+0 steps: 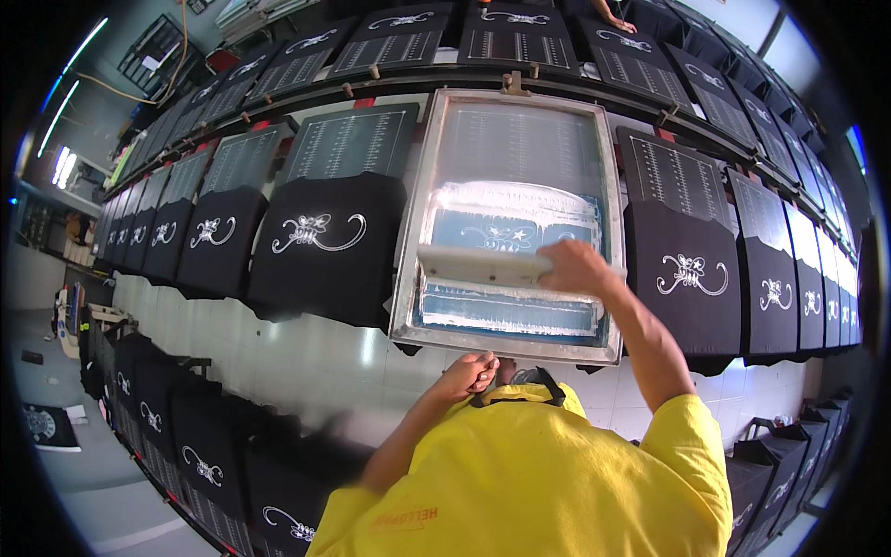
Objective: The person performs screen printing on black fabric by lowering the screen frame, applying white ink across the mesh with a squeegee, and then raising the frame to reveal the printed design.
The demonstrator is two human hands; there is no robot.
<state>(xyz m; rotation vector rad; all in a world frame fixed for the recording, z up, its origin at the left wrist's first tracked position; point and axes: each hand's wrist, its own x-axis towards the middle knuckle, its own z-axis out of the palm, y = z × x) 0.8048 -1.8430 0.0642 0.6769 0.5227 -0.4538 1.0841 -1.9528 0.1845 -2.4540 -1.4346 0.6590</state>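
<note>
My right hand (577,267) grips the right end of a long pale squeegee (483,268), which lies crosswise over a silk-screen frame (414,278). White ink (520,198) forms a thick band on the blue mesh beyond the squeegee, with another streaky line at the near side. A floral scroll pattern (501,236) shows in the mesh between the far ink band and the squeegee. My left hand (470,375) is closed in a fist just off the frame's near edge. What it holds, if anything, is hidden.
Black fabric pieces (327,246) with white floral prints lie on boards in a long row left and right, including one piece (685,278) beside the frame. Another row stands beyond a dark rail. Behind me are more printed pieces (206,455). Another person's hand (624,23) reaches in at the far side.
</note>
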